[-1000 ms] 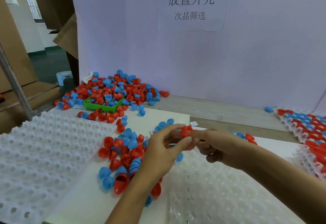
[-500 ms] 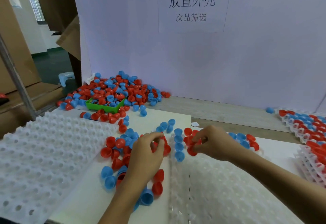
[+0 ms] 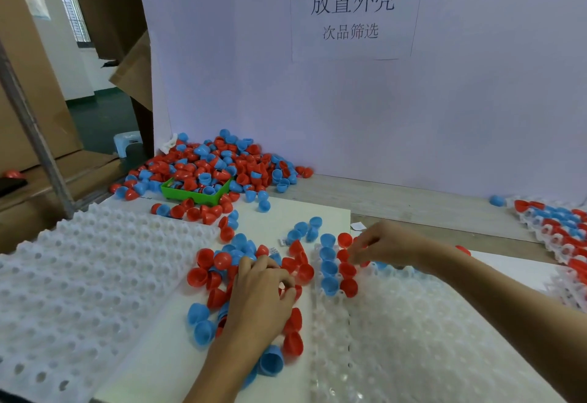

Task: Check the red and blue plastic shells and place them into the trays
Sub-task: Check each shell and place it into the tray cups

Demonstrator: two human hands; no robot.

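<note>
Head view: hands parted since before; right hand (image 3: 384, 244) now seats, apparently pinching, red plastic shell (image 3: 343, 255) in clear dimpled tray (image 3: 413, 323); left hand (image 3: 263, 298) curls onto loose red shells (image 3: 293, 291).

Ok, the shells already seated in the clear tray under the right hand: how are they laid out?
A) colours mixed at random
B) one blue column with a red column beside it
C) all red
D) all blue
B: in the clear tray a column of blue shells runs beside a column of red shells, with the right hand at the red column's far end.
</note>
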